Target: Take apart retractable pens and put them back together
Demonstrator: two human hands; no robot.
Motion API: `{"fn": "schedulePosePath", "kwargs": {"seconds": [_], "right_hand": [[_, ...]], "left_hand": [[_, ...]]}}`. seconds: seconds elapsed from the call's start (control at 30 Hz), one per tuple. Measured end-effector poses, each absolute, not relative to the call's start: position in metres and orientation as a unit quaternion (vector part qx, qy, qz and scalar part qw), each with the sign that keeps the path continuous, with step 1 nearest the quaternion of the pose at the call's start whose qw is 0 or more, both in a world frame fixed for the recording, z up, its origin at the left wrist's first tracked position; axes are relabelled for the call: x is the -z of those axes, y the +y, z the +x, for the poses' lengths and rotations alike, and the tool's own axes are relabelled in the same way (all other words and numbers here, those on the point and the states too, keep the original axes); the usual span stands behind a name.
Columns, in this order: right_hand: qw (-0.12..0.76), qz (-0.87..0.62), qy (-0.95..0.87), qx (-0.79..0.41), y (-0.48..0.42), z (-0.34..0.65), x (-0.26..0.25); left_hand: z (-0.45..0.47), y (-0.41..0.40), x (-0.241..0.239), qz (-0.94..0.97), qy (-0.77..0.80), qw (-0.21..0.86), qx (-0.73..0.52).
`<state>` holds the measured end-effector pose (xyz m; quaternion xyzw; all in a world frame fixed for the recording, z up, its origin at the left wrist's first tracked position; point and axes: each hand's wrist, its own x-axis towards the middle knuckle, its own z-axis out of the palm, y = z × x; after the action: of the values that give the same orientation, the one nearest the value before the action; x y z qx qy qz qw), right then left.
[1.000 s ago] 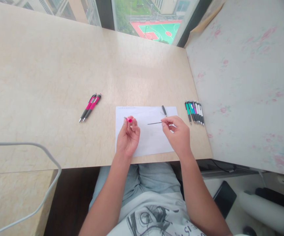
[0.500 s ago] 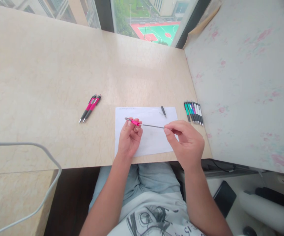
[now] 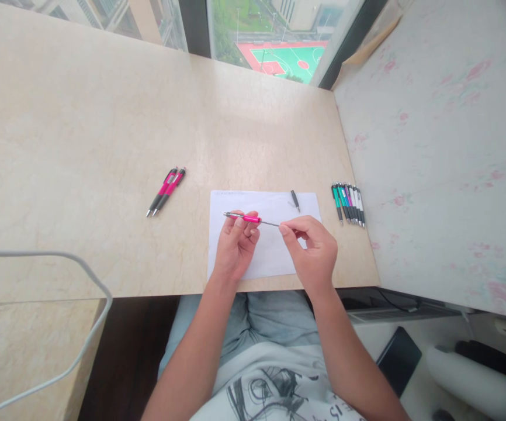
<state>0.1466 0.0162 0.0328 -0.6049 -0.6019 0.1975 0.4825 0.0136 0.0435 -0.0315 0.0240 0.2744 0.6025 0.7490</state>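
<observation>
My left hand (image 3: 238,245) is closed around a pink pen barrel (image 3: 252,219) with a dark clip end pointing left. A thin dark ink refill (image 3: 270,224) sticks out of the barrel's right end. Its outer end is pinched between the thumb and forefinger of my right hand (image 3: 312,245). Both hands are above a white sheet of paper (image 3: 274,260). On that sheet, near its upper right, lies a black pen grip section (image 3: 295,201) with a pointed tip.
Two pink and black pens (image 3: 166,192) lie to the left on the table (image 3: 104,146). Several pens in green, blue, purple and white (image 3: 348,203) are lined up at the right, beside the flowered wall (image 3: 446,146). A grey cable (image 3: 90,272) loops at the lower left.
My right hand has moved left toward my left hand. More of the refill is now inside the pink barrel, and a shorter length shows. The camera view has shifted slightly.
</observation>
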Motion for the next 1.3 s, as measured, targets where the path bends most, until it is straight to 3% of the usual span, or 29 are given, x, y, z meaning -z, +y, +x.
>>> {"fn": "schedulePosePath", "kwargs": {"seconds": [0.7,0.8,1.0,1.17,1.3], "right_hand": [[0.472,-0.575,-0.596,-0.303,0.019,0.16,-0.021],[0.395,-0.599,-0.635,-0.287,0.023,0.174,-0.013],[0.175,-0.699,-0.69,-0.072,0.062,0.201,-0.001],[0.008,-0.695,-0.719,-0.024,0.087,0.196,-0.001],[-0.05,-0.698,-0.714,-0.009,0.092,0.187,-0.001]], "left_hand": [[0.015,0.042,0.031,0.048,0.276,0.768,-0.576],[0.015,0.043,0.033,0.036,0.261,0.767,-0.585],[0.014,0.043,0.034,0.014,0.252,0.764,-0.594],[0.013,0.043,0.035,0.017,0.259,0.762,-0.593],[0.013,0.044,0.035,0.022,0.256,0.762,-0.594]]}}
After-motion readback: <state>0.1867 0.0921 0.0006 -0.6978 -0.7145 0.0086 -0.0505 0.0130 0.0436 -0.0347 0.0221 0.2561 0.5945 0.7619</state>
